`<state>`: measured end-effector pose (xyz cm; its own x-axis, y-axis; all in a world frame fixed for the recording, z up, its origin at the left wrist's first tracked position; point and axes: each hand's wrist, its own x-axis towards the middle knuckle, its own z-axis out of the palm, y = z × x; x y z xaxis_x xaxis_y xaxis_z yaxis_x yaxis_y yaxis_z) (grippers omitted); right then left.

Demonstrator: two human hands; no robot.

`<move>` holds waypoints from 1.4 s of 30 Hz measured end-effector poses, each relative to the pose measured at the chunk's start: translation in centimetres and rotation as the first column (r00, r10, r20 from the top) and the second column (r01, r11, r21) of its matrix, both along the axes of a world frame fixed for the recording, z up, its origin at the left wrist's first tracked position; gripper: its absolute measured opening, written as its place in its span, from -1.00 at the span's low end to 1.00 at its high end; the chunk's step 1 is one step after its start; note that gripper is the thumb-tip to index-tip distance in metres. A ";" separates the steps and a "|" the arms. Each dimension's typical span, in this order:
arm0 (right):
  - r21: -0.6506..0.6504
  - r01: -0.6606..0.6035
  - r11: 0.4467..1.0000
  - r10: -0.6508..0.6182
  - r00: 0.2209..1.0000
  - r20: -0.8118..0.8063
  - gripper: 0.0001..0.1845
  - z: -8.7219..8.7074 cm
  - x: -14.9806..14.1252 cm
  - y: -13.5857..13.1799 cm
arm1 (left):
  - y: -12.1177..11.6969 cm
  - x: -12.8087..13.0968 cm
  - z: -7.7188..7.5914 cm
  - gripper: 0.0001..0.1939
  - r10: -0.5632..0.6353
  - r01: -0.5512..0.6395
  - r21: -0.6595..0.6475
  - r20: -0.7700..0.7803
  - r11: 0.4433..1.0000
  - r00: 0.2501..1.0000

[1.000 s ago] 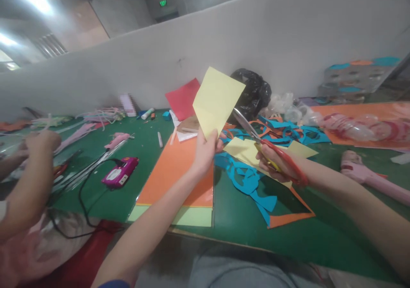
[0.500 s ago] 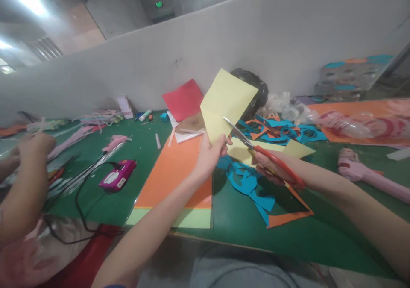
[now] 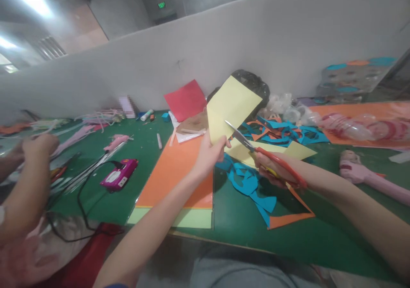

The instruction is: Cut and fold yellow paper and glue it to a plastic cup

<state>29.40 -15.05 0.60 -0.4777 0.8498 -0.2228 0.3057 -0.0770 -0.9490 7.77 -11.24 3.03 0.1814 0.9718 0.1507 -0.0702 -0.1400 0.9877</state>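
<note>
My left hand (image 3: 207,156) pinches the lower edge of a folded yellow paper sheet (image 3: 231,107) and holds it upright above the green table (image 3: 243,228). My right hand (image 3: 272,170) grips red-handled scissors (image 3: 259,151), whose blades point up-left and meet the sheet's lower right edge. Under both hands lie an orange sheet (image 3: 174,174), more yellow paper (image 3: 296,150) and blue paper offcuts (image 3: 248,183).
Another person's hands (image 3: 38,145) work at the left, near a pink device (image 3: 119,174) with a black cord. A red sheet (image 3: 185,101), a black bag (image 3: 256,83), clear plastic, orange card (image 3: 358,108) and a pink tool (image 3: 368,174) lie around. A grey partition stands behind.
The yellow sheet has tilted and shifted right. The scissors, held away from it a second ago, now have their blades at its lower edge.
</note>
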 end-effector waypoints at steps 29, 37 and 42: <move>-0.016 0.073 0.997 -0.072 0.996 0.043 -0.35 1.3 -1.2 -0.9 | 0.3 -0.4 -0.1 -0.83 -0.141 0.138 -0.041 -0.084 0.990 0.986; -0.032 0.107 0.994 -0.101 0.983 0.152 -0.22 2.0 -1.5 -1.1 | 0.3 -0.8 -0.1 -0.72 -0.164 0.162 -0.053 -0.047 0.985 0.985; -0.044 0.005 0.999 -0.001 0.994 0.107 -0.28 1.6 -0.7 -1.5 | 0.4 -0.9 -0.3 -0.65 -0.216 0.209 -0.094 -0.069 0.973 0.974</move>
